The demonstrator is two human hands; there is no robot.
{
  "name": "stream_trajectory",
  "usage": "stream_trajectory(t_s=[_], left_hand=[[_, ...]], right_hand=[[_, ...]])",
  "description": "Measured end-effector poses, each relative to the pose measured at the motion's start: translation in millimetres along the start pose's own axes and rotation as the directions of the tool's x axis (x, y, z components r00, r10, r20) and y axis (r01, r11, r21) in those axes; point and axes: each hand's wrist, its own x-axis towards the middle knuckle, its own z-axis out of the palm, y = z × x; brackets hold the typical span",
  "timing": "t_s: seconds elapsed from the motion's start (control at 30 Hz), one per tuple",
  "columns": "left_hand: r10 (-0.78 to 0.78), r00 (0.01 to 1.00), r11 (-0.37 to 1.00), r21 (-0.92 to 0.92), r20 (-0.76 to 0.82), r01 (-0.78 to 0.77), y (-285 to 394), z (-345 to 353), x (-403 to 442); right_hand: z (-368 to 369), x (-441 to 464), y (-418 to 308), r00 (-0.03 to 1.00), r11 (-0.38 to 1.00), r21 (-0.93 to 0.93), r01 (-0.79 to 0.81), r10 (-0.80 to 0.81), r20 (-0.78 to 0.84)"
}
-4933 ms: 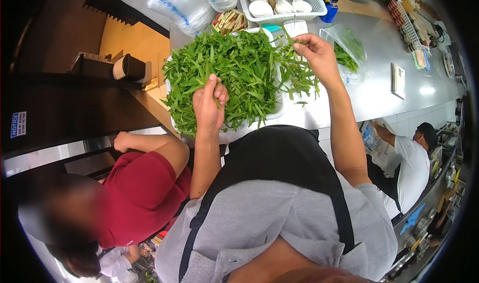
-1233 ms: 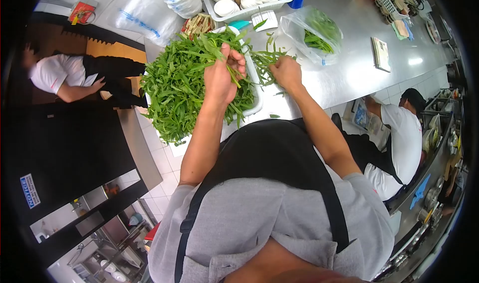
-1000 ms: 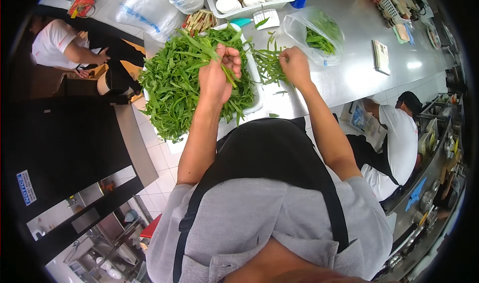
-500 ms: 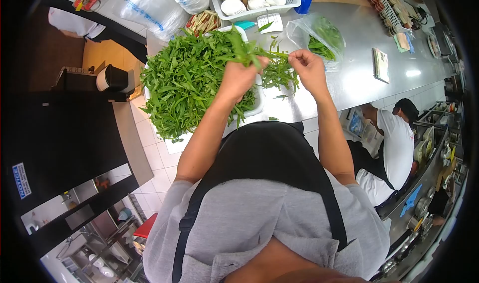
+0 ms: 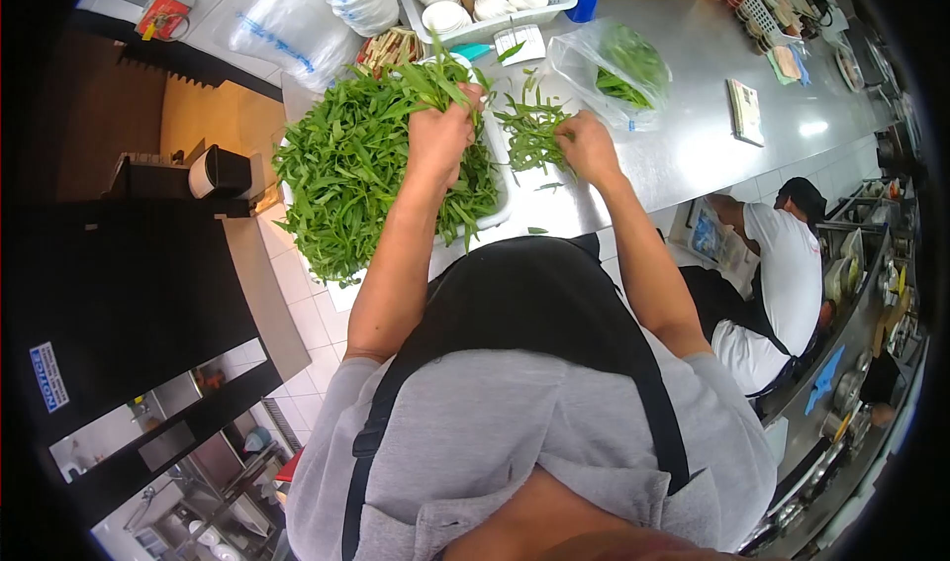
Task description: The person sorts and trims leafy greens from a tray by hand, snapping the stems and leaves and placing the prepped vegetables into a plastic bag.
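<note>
My left hand (image 5: 443, 131) is closed around a bunch of long-leaved greens (image 5: 435, 84), over the right side of a heap of the same greens (image 5: 366, 165). The heap overfills a white plastic basket (image 5: 507, 197). Just right of it, loose stems and leaves (image 5: 529, 131) lie in a small pile on the steel counter. My right hand (image 5: 588, 147) is at that pile's right edge, fingers pinched together. What they hold, if anything, is hidden. A clear plastic bag with greens (image 5: 628, 71) lies beyond my right hand.
Behind the heap stands a white crate of small bowls (image 5: 475, 22), with plastic-wrapped stacks (image 5: 287, 42) to its left. A booklet (image 5: 745, 113) lies further right on the steel counter (image 5: 693, 150). A co-worker in a white shirt (image 5: 787, 274) bends at the right.
My left hand has moved left over the heap with the bunch. My right hand has come down to the loose stems. The hands, close together before, are now further apart.
</note>
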Motion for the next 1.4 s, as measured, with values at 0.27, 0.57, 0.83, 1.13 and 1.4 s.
stream_trajectory(t_s=[0.27, 0.57, 0.83, 1.13, 1.4], left_hand=[[-0.063, 0.988, 0.967, -0.237, 0.141, 0.096, 1.9, -5.0, -10.4], [-0.134, 0.983, 0.966, -0.207, 0.122, 0.157, -12.1, 4.9, -5.4], [-0.140, 0.981, 0.989, -0.036, 0.134, 0.146, -15.0, 8.8, -13.3], [-0.295, 0.911, 0.933, -0.121, 0.288, 0.340, -42.8, 56.1, -1.4], [-0.101, 0.964, 0.945, -0.279, 0.248, 0.171, -31.5, 55.3, 12.5]], right_hand=[[-4.5, 0.7, 10.9, 0.994, 0.980, 0.177, -0.090, 0.100, -0.052], [0.2, -6.2, 22.3, 0.996, 0.993, 0.101, -0.057, 0.064, -0.066], [-3.8, -8.1, 20.7, 0.983, 0.945, 0.308, -0.111, 0.151, -0.106], [-60.2, -8.7, -40.0, 0.986, 0.578, 0.810, -0.095, 0.168, -0.005], [-50.5, -16.6, -18.5, 0.984, 0.783, 0.600, -0.163, 0.172, 0.043]])
